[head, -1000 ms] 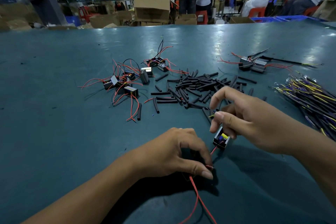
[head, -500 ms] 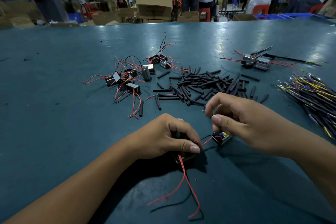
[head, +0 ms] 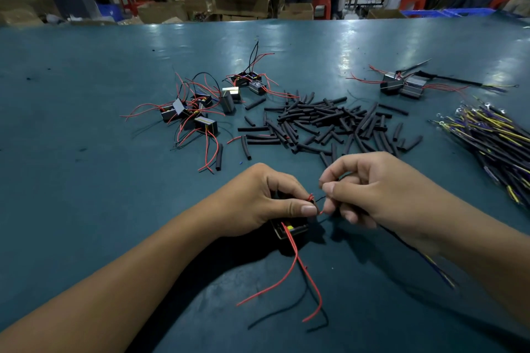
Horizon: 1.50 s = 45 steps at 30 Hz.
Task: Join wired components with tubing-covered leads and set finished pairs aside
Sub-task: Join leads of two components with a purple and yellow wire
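My left hand (head: 263, 200) pinches a thin red lead between thumb and forefinger above a small black boxed component (head: 289, 229), partly hidden under the hand on the green table (head: 86, 195). Two red wires (head: 298, 275) trail from the component toward me. My right hand (head: 372, 195) pinches a thin black lead right beside the left thumb; the two leads meet between the fingertips. A tubing-covered wire (head: 436, 269) with yellow and blue strands runs out under my right wrist.
A heap of black tubing pieces (head: 324, 123) lies mid-table. Loose components with red wires (head: 200, 112) sit to its left, two joined components (head: 401, 86) at the far right, and a bundle of yellow and dark wires (head: 493, 140) at the right edge. People and cartons stand beyond the table.
Both hands moved closer together and slightly away from me. The right hand no longer shows the small component under its fingers; the fingertips now meet at the leads.
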Available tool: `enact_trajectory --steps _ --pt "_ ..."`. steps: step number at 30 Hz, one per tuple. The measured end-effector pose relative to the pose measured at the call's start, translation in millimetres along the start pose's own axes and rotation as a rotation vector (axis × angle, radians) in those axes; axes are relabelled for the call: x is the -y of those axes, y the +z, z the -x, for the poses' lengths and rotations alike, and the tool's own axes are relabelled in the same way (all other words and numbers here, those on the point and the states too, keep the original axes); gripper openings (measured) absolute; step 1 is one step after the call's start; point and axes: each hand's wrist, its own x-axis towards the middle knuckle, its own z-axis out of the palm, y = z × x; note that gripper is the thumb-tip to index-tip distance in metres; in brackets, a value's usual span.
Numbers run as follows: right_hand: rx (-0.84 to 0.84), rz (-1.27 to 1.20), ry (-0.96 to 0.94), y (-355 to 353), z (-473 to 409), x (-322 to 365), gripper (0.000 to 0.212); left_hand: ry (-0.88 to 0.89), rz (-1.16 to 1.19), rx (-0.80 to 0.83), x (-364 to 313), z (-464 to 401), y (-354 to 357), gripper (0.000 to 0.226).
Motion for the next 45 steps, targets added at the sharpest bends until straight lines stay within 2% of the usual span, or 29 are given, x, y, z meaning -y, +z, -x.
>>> enact_trajectory --steps 2,6,11,14,20,32,35,45 --pt "-0.022 -0.047 0.004 4.5 4.4 -8.1 0.004 0.003 0.0 -0.007 1.5 0.9 0.6 0.004" --pt "-0.076 -0.163 -0.041 11.7 8.8 -17.4 0.002 0.014 0.018 -0.04 3.4 1.0 3.4 0.014" --pt "-0.084 -0.194 -0.111 16.6 10.4 -20.3 0.003 0.007 0.059 -0.066 2.9 0.4 6.7 0.005" --pt "-0.087 -0.181 -0.112 18.3 9.8 -21.6 0.003 0.015 0.024 -0.056 3.3 0.9 5.5 0.006" --pt "-0.094 -0.157 -0.157 18.6 7.1 -24.4 0.007 0.023 -0.054 -0.068 4.4 0.5 5.0 0.026" --pt "-0.115 -0.078 -0.274 21.4 6.0 -28.1 0.005 0.035 -0.072 -0.068 1.0 1.4 5.2 0.026" --pt "-0.127 -0.039 -0.313 22.7 6.4 -28.3 0.008 0.038 -0.072 -0.07 -0.7 1.9 5.6 0.02" --pt "-0.111 0.009 -0.343 24.3 3.5 -31.4 0.01 0.026 -0.117 -0.072 -1.1 4.2 3.1 0.018"
